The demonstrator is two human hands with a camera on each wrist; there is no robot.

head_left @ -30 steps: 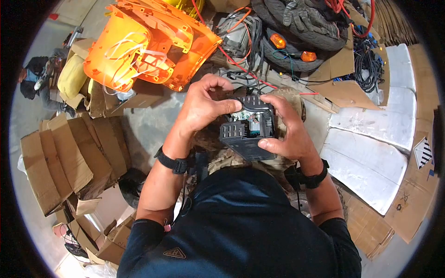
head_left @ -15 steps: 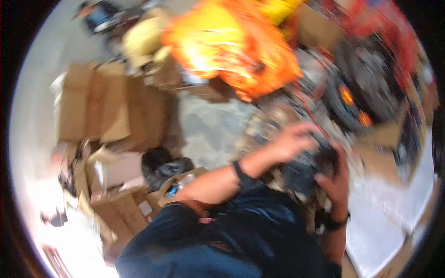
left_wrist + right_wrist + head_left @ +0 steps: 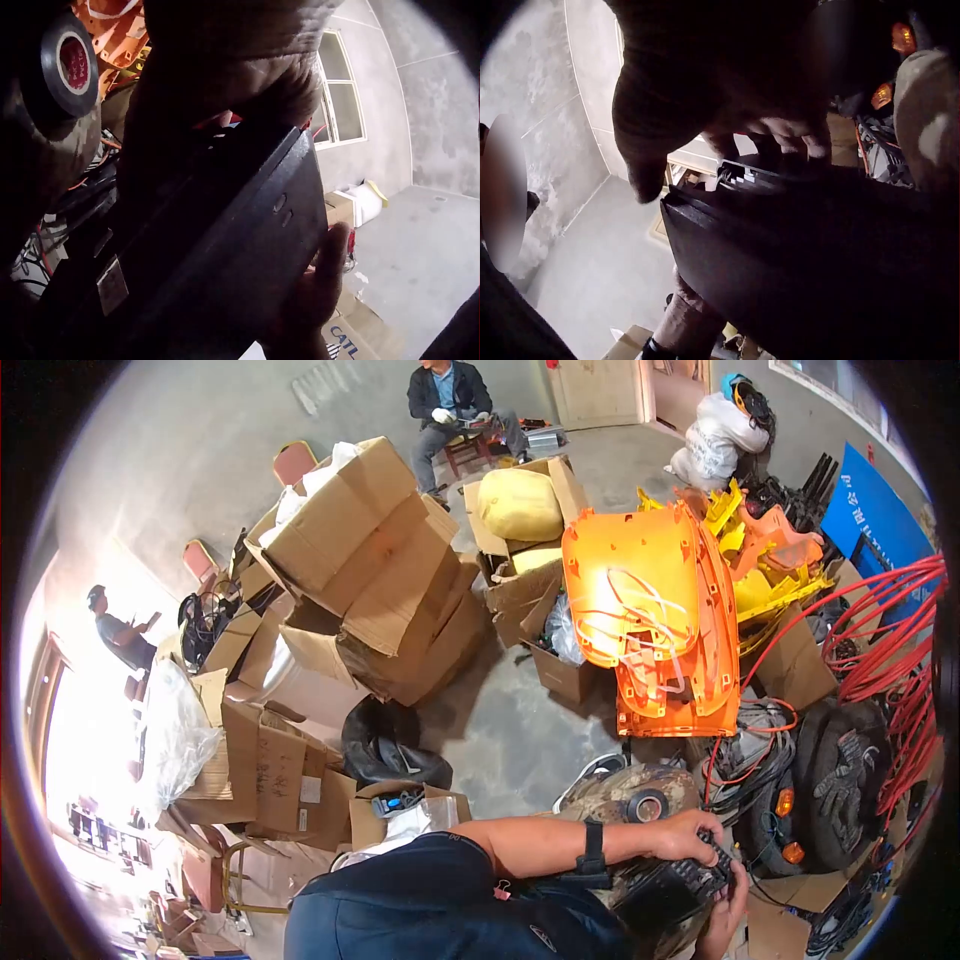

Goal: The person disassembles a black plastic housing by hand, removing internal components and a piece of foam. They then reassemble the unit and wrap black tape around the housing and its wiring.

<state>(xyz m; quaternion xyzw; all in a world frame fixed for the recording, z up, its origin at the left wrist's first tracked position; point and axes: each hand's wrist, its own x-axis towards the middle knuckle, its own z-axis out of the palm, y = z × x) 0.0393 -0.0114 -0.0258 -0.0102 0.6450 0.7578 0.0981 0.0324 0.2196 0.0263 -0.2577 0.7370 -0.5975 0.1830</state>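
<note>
A black plastic housing point(image 3: 663, 887) is held low over the person's lap, at the bottom right of the head view. My left hand point(image 3: 688, 837) grips its upper edge with bent fingers. On the far right side, my right hand point(image 3: 732, 912) holds it, partly cut off by the frame. The left wrist view shows the housing's smooth dark side point(image 3: 247, 240) with a small label on it, and the right hand's fingers point(image 3: 334, 259) along its edge. In the right wrist view, pale parts show at the housing's slotted top point(image 3: 742, 176). A roll of black tape point(image 3: 647, 807) sits on the camouflage-covered leg.
Large orange plastic panels point(image 3: 640, 590) stand ahead on boxes. Cardboard boxes point(image 3: 380, 580) are stacked to the left. Red cables point(image 3: 890, 660) hang at the right, above a dark tyre point(image 3: 835, 780) with a glove on it. A person point(image 3: 460, 410) sits at the back.
The head view has swung left and up, so the hands and housing now appear at the lower right, and more of the room shows. Both hands stay on the housing.
</note>
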